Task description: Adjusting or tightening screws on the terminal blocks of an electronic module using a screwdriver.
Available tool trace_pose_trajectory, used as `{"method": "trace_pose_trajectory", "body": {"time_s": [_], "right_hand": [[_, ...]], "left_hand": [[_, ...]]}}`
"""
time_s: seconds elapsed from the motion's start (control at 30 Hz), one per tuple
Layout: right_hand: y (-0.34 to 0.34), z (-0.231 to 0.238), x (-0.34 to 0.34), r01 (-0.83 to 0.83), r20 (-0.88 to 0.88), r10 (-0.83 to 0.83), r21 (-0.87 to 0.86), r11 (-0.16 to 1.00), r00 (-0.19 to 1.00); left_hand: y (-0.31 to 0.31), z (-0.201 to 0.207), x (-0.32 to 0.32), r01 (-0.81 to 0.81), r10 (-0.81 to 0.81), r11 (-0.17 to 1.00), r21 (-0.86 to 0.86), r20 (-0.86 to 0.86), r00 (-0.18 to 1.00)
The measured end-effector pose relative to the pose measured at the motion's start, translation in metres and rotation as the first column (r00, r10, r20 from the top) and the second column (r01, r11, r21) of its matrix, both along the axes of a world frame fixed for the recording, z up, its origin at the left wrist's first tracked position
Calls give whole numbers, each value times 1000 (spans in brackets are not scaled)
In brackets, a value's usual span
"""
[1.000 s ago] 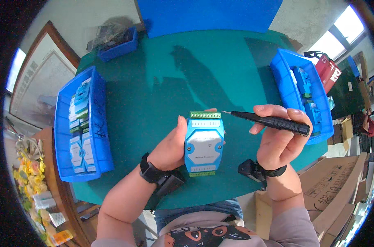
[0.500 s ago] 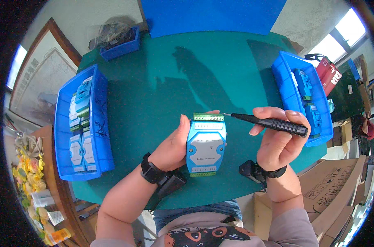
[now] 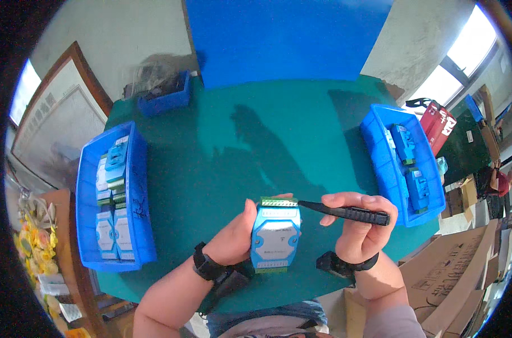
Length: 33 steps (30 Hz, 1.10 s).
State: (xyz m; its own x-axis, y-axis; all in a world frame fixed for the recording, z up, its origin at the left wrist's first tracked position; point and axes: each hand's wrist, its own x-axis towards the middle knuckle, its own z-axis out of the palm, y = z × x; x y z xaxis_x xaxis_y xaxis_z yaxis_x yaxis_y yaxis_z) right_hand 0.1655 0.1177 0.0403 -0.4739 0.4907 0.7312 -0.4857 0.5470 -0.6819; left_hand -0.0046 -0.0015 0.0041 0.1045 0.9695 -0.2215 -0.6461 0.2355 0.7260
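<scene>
My left hand [image 3: 232, 243] is closed round the left side of a blue and white electronic module [image 3: 275, 241], thumb along its edge. The module stands with its labelled front toward me. A green screw terminal block [image 3: 278, 201] runs along its top, and another green strip lines the bottom. Between the fingers and thumb of my right hand [image 3: 358, 239] is a black-handled screwdriver [image 3: 354, 214], lying almost level and pointing left. Its tip is at the right end of the upper terminal block; whether it sits in a screw I cannot tell.
On the green table [image 3: 199, 169], a blue bin [image 3: 140, 225] at left holds several similar modules. Another blue bin [image 3: 382, 169] at right holds blue modules. A smaller blue bin [image 3: 168, 101] stands at the far left, and a cardboard box [image 3: 453, 270] is beside the table at right.
The head view has tilted up, so the table and bins appear lower. Both hands, the module and the screwdriver sit lower and slightly left in the picture. The grips are the same.
</scene>
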Motion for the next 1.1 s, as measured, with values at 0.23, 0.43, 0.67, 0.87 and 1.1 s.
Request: {"method": "trace_pose_trajectory", "body": {"time_s": [0.23, 0.43, 0.67, 0.87, 1.1], "right_hand": [[-9, -6, -4, -154, -22, 153, -33, 988, 988], [-10, -1, -7, -112, 69, 109, 44, 993, 992], [-8, -7, -6, -257, -26, 255, -97, 962, 967], [-7, -4, -4, -270, 6, 271, -63, 961, 962], [-5, -2, -6, -282, 56, 282, -9, 959, 958]], "left_hand": [[0, 7, -2, 37, -31, 999, 14, -318, 947], [-1, 0, -1, 36, -19, 998, 54, -290, 957], [0, -4, -1, 38, -14, 996, 80, -286, 958], [0, -3, 0, 26, -2, 996, 80, -281, 960], [2, -1, 2, 7, 20, 996, 85, -308, 951]]}}
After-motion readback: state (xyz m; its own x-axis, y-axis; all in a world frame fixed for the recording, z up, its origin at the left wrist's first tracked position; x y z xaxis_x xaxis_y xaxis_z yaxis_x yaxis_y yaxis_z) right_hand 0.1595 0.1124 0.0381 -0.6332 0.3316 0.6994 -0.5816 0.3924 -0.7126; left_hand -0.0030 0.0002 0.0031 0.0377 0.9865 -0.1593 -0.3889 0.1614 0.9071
